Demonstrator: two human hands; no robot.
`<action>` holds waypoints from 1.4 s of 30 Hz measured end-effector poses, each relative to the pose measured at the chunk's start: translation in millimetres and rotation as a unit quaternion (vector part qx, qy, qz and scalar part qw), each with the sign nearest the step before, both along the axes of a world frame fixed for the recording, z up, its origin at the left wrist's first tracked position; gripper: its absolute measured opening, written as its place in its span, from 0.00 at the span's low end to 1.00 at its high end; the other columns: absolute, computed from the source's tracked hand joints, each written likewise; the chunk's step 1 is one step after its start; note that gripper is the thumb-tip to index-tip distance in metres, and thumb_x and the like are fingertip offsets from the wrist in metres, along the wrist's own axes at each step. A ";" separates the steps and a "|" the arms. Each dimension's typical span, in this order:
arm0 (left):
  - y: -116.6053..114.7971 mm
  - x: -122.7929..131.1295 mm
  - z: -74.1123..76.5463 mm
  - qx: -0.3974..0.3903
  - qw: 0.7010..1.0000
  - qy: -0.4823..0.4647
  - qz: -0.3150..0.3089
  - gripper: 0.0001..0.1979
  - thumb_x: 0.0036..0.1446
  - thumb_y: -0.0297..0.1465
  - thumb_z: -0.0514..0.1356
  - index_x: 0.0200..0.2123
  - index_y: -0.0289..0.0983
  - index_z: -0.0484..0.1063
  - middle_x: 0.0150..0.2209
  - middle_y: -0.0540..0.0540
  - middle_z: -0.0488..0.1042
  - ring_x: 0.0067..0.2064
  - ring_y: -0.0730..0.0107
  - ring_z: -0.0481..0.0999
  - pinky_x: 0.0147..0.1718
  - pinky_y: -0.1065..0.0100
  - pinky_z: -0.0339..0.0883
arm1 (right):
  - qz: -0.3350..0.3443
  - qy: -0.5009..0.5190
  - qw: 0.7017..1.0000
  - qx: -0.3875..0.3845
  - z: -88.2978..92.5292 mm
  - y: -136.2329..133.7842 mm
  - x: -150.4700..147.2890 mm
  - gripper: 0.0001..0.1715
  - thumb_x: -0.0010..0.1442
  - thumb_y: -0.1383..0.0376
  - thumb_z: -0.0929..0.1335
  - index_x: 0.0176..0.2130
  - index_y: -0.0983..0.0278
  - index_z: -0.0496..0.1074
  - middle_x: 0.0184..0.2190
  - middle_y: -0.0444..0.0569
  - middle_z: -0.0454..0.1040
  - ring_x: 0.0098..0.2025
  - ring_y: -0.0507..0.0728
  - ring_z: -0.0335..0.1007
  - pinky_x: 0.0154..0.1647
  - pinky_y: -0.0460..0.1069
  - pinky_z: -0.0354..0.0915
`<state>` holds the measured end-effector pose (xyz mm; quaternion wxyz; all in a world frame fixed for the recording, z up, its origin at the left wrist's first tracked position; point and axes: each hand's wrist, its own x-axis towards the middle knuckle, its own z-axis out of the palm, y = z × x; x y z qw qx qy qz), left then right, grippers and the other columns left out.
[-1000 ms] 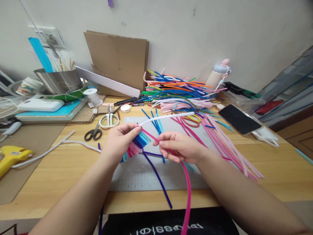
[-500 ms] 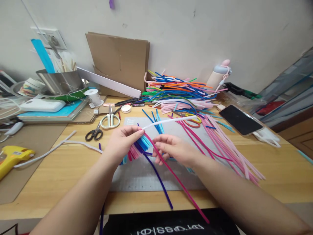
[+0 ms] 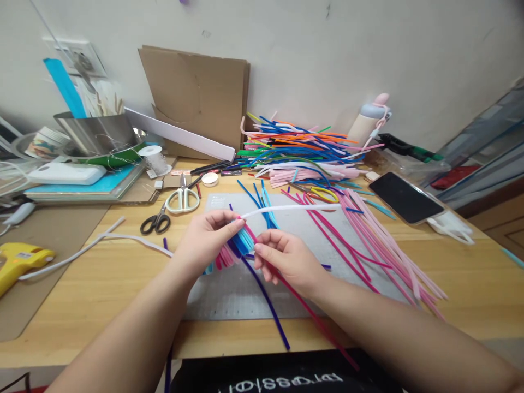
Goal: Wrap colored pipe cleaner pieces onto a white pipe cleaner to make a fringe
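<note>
My left hand (image 3: pixel 210 236) is closed on a bundle of folded pipe cleaners (image 3: pixel 243 243) in blue, pink and purple, pinching it between thumb and fingers. From that pinch a white pipe cleaner (image 3: pixel 295 208) sticks out to the right. A hot-pink pipe cleaner (image 3: pixel 305 305) runs from the same spot down to the lower right. My right hand (image 3: pixel 289 256) has its thumb and fingers closed around it, just right of the bundle. Below hangs a long purple pipe cleaner (image 3: pixel 268 303). The left fingers hide part of the bundle.
A grey cutting mat (image 3: pixel 241 300) lies under my hands. Loose pink pipe cleaners (image 3: pixel 380 240) spread to the right, near a phone (image 3: pixel 403 197). Behind are a colourful pipe cleaner pile (image 3: pixel 303 144), white-handled scissors (image 3: pixel 183 201) and black-handled scissors (image 3: pixel 155 222). A yellow glue gun (image 3: pixel 24 259) sits left.
My right hand, loosely open beside the hot-pink pipe cleaner before, has closed on it. The white pipe cleaner's free end has dipped and shifted slightly right. The left hand keeps its hold.
</note>
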<state>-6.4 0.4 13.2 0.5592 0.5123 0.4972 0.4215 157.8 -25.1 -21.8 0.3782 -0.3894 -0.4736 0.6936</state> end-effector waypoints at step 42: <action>0.3 -2.4 -0.6 -0.023 0.999 -0.019 -0.040 0.11 0.42 0.33 0.65 0.28 0.34 0.70 0.22 0.52 0.71 0.23 0.75 0.70 0.24 0.74 0.64 | -0.010 -0.001 0.999 0.031 -2.8 -3.4 -3.3 0.09 0.54 0.63 0.66 0.32 0.64 0.62 0.22 0.41 0.69 0.15 0.46 0.65 0.12 0.39 0.60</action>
